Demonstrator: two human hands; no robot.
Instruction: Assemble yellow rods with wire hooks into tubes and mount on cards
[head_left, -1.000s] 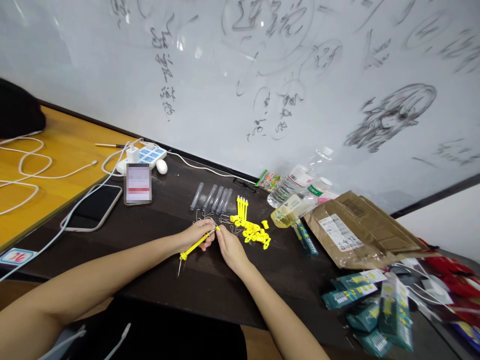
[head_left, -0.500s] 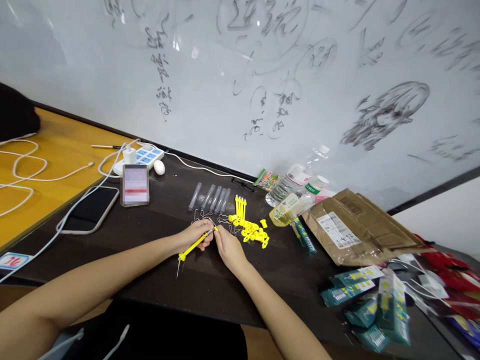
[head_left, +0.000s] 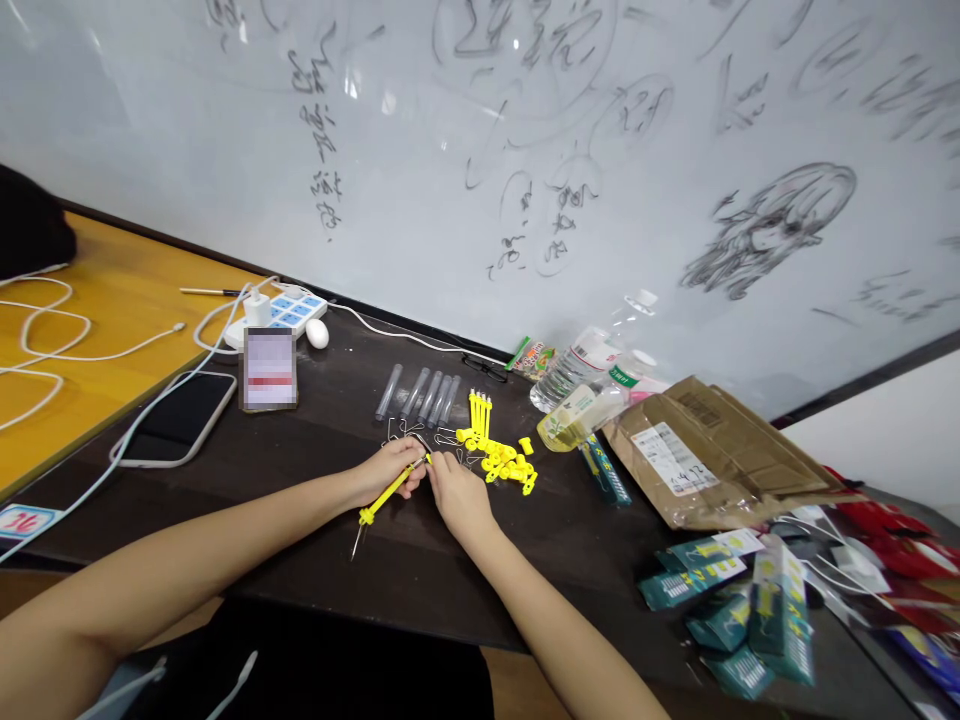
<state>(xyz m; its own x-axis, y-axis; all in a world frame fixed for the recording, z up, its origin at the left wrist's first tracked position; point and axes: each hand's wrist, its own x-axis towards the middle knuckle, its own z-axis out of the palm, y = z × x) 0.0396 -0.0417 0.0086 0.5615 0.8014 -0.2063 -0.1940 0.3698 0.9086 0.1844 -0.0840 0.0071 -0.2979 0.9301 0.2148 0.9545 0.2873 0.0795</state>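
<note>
My left hand (head_left: 395, 470) is closed around a thin yellow rod (head_left: 388, 494), which slants down to the left and ends in a yellow collar with a metal wire hanging from it. My right hand (head_left: 455, 490) pinches a small yellow piece (head_left: 429, 459) at the rod's upper end. Just beyond my hands lie bent metal wires (head_left: 405, 427), several clear tubes (head_left: 416, 395), a row of yellow rods (head_left: 480, 415) and a pile of small yellow parts (head_left: 510, 465) on the dark table (head_left: 300, 520).
Plastic bottles (head_left: 574, 375) and a brown package (head_left: 720, 450) stand to the right, with green boxes (head_left: 780, 610) nearer me. At left are a phone (head_left: 178, 420), an upright screen (head_left: 270, 370), a power strip (head_left: 296, 312) and white cables. A whiteboard (head_left: 420, 200) rises behind.
The fingers of my right hand have shifted slightly at the rod's upper end. The wire at its lower end has swung a little. My left hand keeps its hold.
</note>
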